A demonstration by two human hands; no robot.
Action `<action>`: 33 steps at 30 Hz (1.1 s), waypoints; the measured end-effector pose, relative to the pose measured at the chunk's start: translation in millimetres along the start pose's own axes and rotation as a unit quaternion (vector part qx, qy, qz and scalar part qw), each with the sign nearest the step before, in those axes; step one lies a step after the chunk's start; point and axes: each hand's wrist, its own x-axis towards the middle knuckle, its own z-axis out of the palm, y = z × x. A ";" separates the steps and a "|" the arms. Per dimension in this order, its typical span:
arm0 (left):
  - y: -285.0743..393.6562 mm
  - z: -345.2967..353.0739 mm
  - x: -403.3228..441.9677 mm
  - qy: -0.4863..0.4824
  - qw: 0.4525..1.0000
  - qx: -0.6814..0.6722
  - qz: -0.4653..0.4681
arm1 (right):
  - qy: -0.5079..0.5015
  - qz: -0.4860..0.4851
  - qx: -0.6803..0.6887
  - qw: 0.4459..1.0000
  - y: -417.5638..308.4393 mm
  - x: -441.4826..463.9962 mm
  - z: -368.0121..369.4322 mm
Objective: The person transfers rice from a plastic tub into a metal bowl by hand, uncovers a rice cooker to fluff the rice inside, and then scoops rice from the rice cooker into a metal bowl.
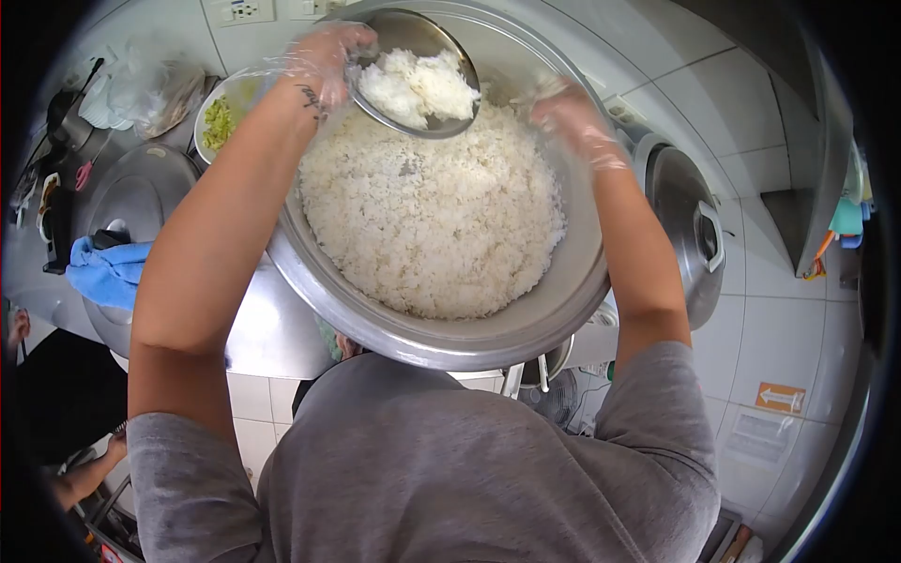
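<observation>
My left hand [324, 64], in a clear plastic glove, grips the rim of a round metal bowl [413, 30] from its left side. A clump of white rice [419, 89] lies in the bowl, which is tilted over the far part of a big metal pot [422, 352]. Loose cooked rice [432, 216] covers the pot's bottom in a wide layer. Over the pot's right side is my right hand [574, 124], also gloved. Its fingers are smeared by motion, and I cannot make out whether they hold anything.
Left of the pot stand a white bowl of chopped green food [218, 122], a metal lid [141, 202] with a blue cloth [108, 272], and plastic bags [155, 89]. Another lidded pot [680, 216] is at the right. Another person's arm [89, 477] shows at lower left.
</observation>
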 end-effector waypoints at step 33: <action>0.0 -1.7 -3.5 -0.075 0.987 -0.141 -0.015 | -0.229 -0.164 -0.581 0.764 71.1 -38.5 12.1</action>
